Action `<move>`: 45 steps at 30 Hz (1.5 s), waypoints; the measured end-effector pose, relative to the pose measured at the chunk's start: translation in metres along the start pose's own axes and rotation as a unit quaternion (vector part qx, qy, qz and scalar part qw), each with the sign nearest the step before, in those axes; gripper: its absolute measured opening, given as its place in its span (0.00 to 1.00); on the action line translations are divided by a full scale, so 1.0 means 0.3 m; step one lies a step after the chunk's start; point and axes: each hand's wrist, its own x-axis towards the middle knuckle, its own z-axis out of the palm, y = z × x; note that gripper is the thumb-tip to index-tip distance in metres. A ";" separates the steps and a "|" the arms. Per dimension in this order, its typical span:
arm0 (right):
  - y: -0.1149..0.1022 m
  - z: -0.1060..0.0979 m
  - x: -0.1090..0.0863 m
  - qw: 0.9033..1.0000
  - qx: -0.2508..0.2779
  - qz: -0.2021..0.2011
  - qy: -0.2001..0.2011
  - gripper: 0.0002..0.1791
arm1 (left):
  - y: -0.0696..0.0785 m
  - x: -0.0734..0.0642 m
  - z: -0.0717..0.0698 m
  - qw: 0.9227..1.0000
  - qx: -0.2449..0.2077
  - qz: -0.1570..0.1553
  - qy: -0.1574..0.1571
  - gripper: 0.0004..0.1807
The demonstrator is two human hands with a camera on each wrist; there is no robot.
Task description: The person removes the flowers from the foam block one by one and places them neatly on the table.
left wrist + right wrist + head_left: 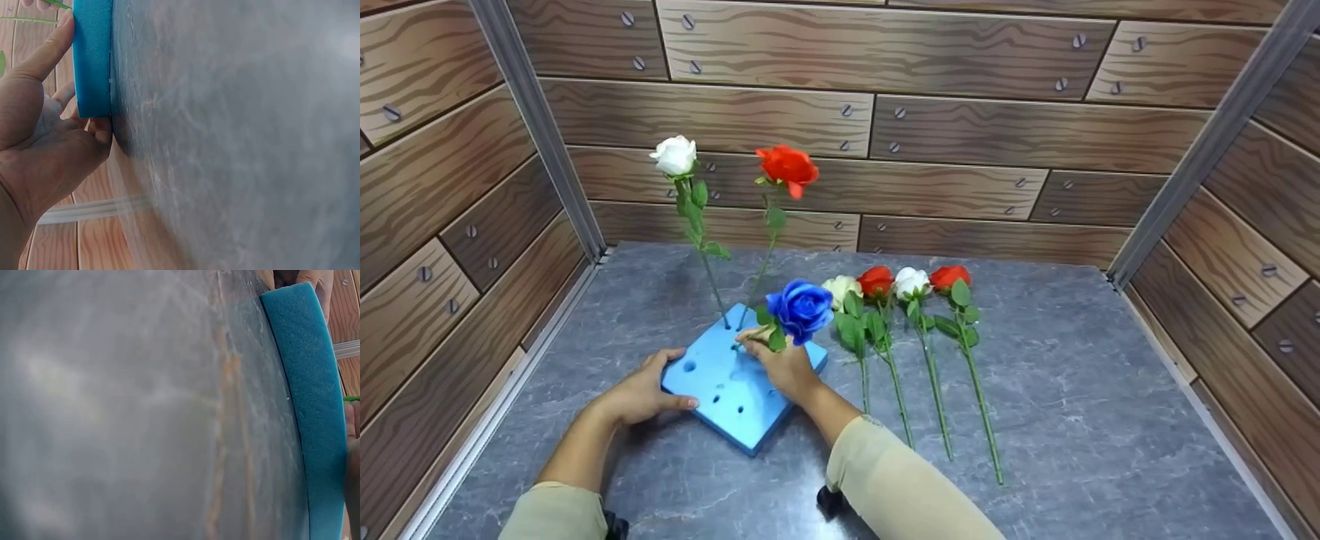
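The right hand [789, 367] pinches a blue rose [801, 309] (by its stem). The left hand [641, 391] grips a blue block [720, 375].

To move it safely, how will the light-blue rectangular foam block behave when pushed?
The block is probably light, given its foam texture. Lying flat, it would likely slide, not roll. The slender-stemmed white rose and red rose standing in it may sway.

A grey, marble-veined counter [1110, 420] is enclosed by a left wall [427, 187], back wall [960, 127] and right wall [1275, 225] of brown wood-grain planks [885, 45] with slotted screw heads [1140, 43]; straight grey metal posts [1204, 150] rise at both back corners.
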 end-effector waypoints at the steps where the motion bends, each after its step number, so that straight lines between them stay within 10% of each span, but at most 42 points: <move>1: 0.001 0.000 0.000 1.000 0.000 -0.003 0.006 0.11 | 0.000 -0.001 -0.002 1.000 0.002 0.001 0.000 0.62; 19: 0.062 -0.024 0.001 0.998 0.053 0.008 0.016 0.15 | 0.010 0.002 0.000 1.000 0.009 -0.004 -0.010 0.62; 45: -0.126 -0.194 -0.160 0.996 0.044 0.081 -0.011 0.10 | 0.012 -0.018 -0.007 1.000 0.022 0.012 -0.018 0.61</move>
